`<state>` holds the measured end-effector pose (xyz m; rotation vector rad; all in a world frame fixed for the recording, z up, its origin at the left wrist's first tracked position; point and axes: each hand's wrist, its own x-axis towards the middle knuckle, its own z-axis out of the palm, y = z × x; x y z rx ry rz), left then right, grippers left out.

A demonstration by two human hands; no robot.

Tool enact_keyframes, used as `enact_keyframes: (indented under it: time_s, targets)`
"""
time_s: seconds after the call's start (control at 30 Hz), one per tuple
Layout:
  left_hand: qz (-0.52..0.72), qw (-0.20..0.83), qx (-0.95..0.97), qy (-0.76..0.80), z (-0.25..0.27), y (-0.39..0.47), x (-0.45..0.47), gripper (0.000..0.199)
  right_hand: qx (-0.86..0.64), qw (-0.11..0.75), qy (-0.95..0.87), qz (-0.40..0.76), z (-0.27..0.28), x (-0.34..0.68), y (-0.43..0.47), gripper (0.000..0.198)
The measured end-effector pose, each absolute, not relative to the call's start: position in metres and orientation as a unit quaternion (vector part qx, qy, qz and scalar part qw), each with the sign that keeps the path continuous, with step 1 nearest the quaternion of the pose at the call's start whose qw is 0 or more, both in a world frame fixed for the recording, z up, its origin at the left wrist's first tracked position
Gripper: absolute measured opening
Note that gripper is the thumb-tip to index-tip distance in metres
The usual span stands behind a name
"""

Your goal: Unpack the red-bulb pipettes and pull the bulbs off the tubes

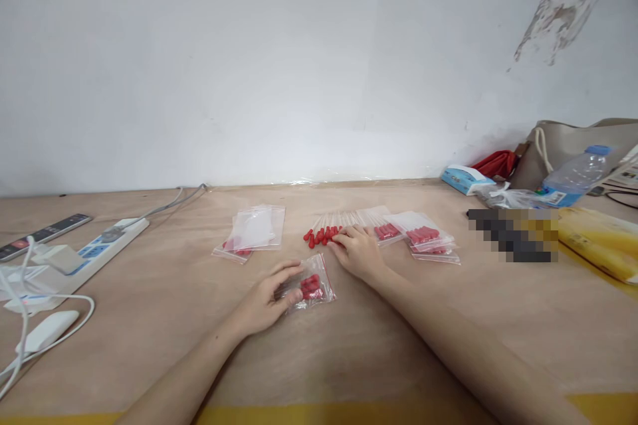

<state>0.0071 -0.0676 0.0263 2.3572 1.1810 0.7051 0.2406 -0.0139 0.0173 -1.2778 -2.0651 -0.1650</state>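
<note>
A clear zip bag (323, 285) with several red rubber bulbs in it lies on the table. My left hand (272, 299) holds its left side, thumb on top and fingers along the upper edge. Beyond it is a row of glass droppers (319, 236), red bulbs toward me and clear tubes pointing to the wall. My right hand (359, 252) is at the right part of this row, its bent fingers on the red bulbs; the fingertips are partly hidden. Filled zip bags (423, 235) lie in a stack to the right. Flat clear bags (256, 227) overlap another filled bag on the left.
A power strip (94, 255) with plugs and white cables lies at left, by a dark remote-like device (44, 236). To the right are a blue box (466, 179), a plastic bottle (578, 176), a grey bag (528, 159) and a yellow pack (598, 239). The wall stands behind.
</note>
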Motion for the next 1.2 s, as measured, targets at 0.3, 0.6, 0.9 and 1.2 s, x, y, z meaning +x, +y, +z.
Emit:
enact_keyframes:
  time_s: [0.3, 0.6, 0.9, 1.2]
  targets:
    - [0.316, 0.152, 0.777, 0.522, 0.034, 0.000, 0.034, 0.029, -0.438, 0.399, -0.788, 0.168, 0.003, 0.251, -0.060, 0.009]
    - [0.344, 0.176, 0.744, 0.546, 0.021, 0.030, 0.060, 0.014, -0.453, 0.394, -0.776, 0.192, 0.003, 0.249, -0.060, 0.010]
    - [0.348, 0.143, 0.767, 0.520, 0.022, 0.010, 0.054, 0.024, -0.439, 0.404, -0.779, 0.191, -0.002, 0.250, -0.059, 0.008]
    - [0.244, 0.138, 0.862, 0.422, 0.021, -0.067, 0.019, 0.035, -0.426, 0.362, -0.807, 0.188, 0.002, 0.241, -0.054, 0.017]
